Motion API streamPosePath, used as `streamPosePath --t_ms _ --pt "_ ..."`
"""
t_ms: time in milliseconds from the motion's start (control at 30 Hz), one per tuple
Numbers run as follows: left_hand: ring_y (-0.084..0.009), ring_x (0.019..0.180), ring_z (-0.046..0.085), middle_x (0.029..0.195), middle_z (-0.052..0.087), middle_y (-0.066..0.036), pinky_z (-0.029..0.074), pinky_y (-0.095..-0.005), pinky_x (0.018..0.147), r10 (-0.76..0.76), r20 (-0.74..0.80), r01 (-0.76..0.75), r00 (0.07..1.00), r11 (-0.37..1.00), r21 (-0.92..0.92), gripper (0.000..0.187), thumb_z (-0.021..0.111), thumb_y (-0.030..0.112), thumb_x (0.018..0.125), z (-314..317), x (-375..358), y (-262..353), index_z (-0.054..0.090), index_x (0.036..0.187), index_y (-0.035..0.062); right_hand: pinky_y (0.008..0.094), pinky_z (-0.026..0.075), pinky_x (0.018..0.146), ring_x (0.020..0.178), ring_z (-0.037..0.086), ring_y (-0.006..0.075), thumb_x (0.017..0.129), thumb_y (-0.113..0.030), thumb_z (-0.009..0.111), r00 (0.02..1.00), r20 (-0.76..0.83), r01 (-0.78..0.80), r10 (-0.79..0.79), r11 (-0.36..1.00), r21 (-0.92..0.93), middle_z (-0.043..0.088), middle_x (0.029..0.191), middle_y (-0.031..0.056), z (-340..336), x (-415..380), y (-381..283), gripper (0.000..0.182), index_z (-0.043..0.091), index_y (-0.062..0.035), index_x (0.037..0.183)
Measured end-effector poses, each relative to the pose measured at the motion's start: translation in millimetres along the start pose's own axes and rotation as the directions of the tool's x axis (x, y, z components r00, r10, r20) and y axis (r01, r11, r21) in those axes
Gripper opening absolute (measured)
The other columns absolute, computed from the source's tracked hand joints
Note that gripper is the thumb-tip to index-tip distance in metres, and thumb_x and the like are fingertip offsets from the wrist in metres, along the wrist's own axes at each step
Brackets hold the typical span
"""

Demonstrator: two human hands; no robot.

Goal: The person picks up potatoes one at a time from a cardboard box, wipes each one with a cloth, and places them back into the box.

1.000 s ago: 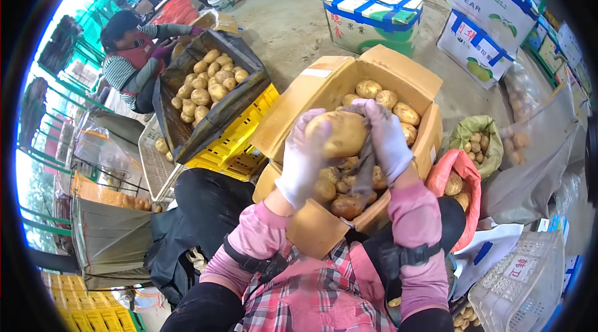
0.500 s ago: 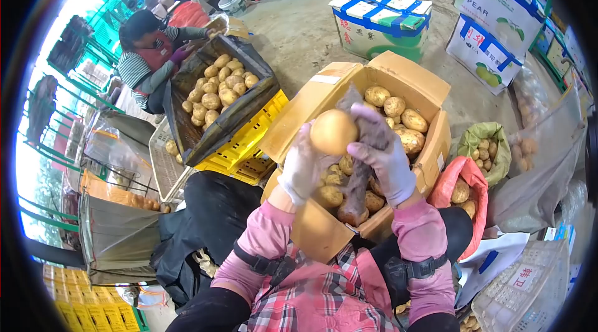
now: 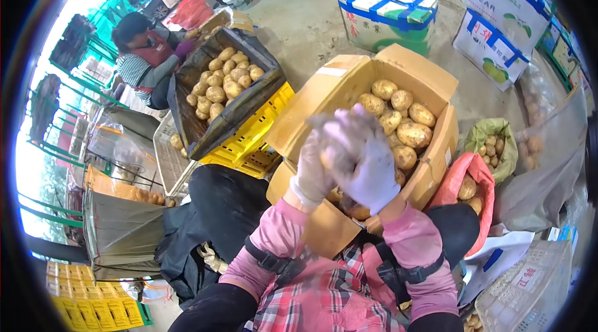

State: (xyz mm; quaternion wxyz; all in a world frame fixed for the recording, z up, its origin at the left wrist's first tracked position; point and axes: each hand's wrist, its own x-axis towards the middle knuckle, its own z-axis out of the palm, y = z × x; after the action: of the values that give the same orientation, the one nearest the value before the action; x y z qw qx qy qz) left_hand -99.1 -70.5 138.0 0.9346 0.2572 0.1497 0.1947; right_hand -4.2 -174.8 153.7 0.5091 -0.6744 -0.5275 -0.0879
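My left hand (image 3: 310, 170) and my right hand (image 3: 370, 167), both in pale, dirt-marked gloves, are pressed together above an open cardboard box (image 3: 430, 173). A potato is wrapped between them, almost wholly covered by the fingers. Motion blurs the fingers, and a greyish cloth (image 3: 339, 140) appears bunched under my right hand. Below and beyond the hands, several potatoes (image 3: 413, 134) fill the box, some with patches of dirt on the skin.
At the left, a dark-lined crate of potatoes (image 3: 219, 86) rests on yellow crates (image 3: 249, 145), with another person (image 3: 146, 61) beside it. A red sack (image 3: 450, 192) and green sack (image 3: 478, 136) stand at the right. Taped pear boxes (image 3: 389, 17) stand behind.
My hands have closed together over the potato, which was plainly visible before. The cloth that hung down from my right hand is now gathered between the hands. The view has shifted slightly.
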Motion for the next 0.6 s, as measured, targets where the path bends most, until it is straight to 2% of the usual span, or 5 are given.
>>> streamPosePath --t_ms 133,200,367,433,600 --pt "-0.0299 0.108 0.065 0.127 0.062 -0.016 0.054 -0.0406 0.09 -0.156 0.131 0.157 0.979 0.988 0.005 0.061 0.048 0.05 0.096 -3 -3 -3 0.049 0.139 0.007 0.03 0.05 0.091 0.104 0.066 0.0204 0.095 -0.017 0.063 0.802 -0.011 -0.591 0.597 0.795 0.138 0.07 0.113 0.0135 -9 10 57 0.028 0.064 -0.0023 0.118" --pt "-0.0298 0.109 0.065 0.126 0.064 -0.014 0.054 -0.0411 0.09 -0.239 0.304 0.274 0.922 0.959 -0.078 0.057 0.054 0.047 0.094 9 -8 7 0.052 0.138 0.0107 0.0313 0.052 0.087 0.094 0.068 0.0193 0.095 -0.023 0.064 0.796 -0.06 -0.512 0.602 0.723 0.465 0.071 0.104 0.0129 -1 -1 81 0.033 0.064 -0.001 0.118" --pt "-0.0299 0.11 0.064 0.128 0.061 -0.017 0.054 -0.0386 0.091 -0.061 -0.05 0.066 0.997 0.993 0.094 0.059 0.048 0.048 0.098 -24 3 2 0.047 0.14 0.0066 0.0271 0.046 0.096 0.105 0.059 0.0134 0.097 -0.028 0.065 0.751 0.347 -0.485 0.562 0.112 0.867 0.066 0.115 0.0064 -9 4 43 0.04 0.061 0.0021 0.124" --pt "-0.0301 0.109 0.064 0.128 0.059 -0.018 0.053 -0.0381 0.093 -0.041 -0.174 0.05 0.984 0.998 0.049 0.06 0.045 0.048 0.099 -24 6 -2 0.045 0.141 0.0037 0.0267 0.045 0.098 0.108 0.057 0.0124 0.096 -0.028 0.065 0.741 0.309 -0.522 0.597 0.222 0.824 0.065 0.117 0.0063 -7 0 44 0.042 0.061 0.0017 0.125" --pt "-0.0198 0.121 0.054 0.132 0.054 -0.012 0.041 -0.0345 0.105 0.195 0.165 -0.249 0.967 0.58 0.775 0.064 0.069 0.034 0.089 -21 -19 1 0.045 0.138 -0.0005 0.0284 0.043 0.102 0.113 0.057 0.0129 0.095 -0.028 0.066 0.848 0.203 -0.431 0.489 0.414 0.802 0.065 0.12 0.0054 -7 2 23 0.042 0.06 0.0003 0.126"
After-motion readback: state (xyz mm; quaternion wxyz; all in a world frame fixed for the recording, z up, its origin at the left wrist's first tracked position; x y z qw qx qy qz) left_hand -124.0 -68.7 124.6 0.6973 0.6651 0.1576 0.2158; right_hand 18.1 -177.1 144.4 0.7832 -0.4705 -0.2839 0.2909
